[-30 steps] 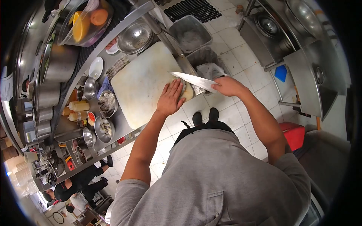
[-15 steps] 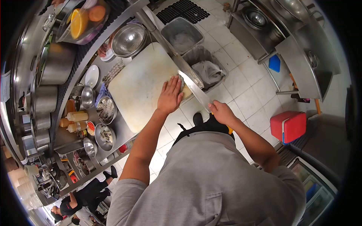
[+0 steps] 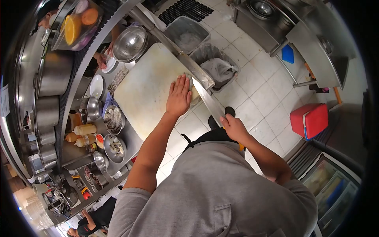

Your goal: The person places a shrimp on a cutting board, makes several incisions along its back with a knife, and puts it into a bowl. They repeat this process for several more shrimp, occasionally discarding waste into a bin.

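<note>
Slicing pale flat food piece (image 3: 192, 83) at white cutting board's (image 3: 146, 87) near corner.
Left hand (image 3: 178, 98) flat, pressing it; right hand (image 3: 233, 127) clenched on long steel knife (image 3: 207, 99), blade level beside piece. Cut likely partway; separation hidden.

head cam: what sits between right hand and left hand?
The knife, gripped by the right hand, with its blade reaching the food under the left hand. Head view.
</note>
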The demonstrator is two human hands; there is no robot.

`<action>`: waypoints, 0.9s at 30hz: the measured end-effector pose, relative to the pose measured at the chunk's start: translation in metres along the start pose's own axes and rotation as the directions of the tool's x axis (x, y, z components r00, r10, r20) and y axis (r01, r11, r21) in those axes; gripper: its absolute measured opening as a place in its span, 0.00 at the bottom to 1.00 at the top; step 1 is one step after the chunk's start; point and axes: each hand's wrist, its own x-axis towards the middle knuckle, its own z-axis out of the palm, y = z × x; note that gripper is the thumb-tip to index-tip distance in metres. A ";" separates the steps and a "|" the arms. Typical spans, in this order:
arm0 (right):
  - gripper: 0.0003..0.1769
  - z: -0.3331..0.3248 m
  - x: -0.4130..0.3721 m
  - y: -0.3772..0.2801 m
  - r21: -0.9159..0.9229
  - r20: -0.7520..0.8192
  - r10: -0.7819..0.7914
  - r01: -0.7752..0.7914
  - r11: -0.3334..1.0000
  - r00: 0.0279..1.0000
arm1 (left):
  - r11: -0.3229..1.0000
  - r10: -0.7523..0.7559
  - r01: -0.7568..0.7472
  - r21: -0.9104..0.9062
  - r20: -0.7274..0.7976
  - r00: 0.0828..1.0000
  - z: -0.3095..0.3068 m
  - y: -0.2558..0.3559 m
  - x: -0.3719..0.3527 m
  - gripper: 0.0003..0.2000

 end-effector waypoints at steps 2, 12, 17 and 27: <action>0.23 0.001 -0.007 0.000 0.004 0.017 0.010 -0.010 1.000 1.000 | 1.000 -0.001 0.001 -0.001 0.005 1.000 0.000 0.001 0.000 0.30; 0.24 0.004 -0.025 0.005 -0.029 0.047 0.037 -0.035 0.999 0.998 | 1.000 0.002 -0.002 0.004 -0.005 1.000 0.003 -0.002 0.000 0.29; 0.24 0.002 -0.028 0.006 -0.069 0.073 0.045 -0.040 0.997 0.996 | 1.000 0.002 -0.002 0.011 -0.003 1.000 0.004 -0.003 0.000 0.29; 0.25 -0.002 -0.031 0.004 -0.081 0.103 0.075 -0.067 0.994 0.992 | 1.000 -0.010 0.010 0.007 0.029 1.000 0.004 -0.003 0.000 0.30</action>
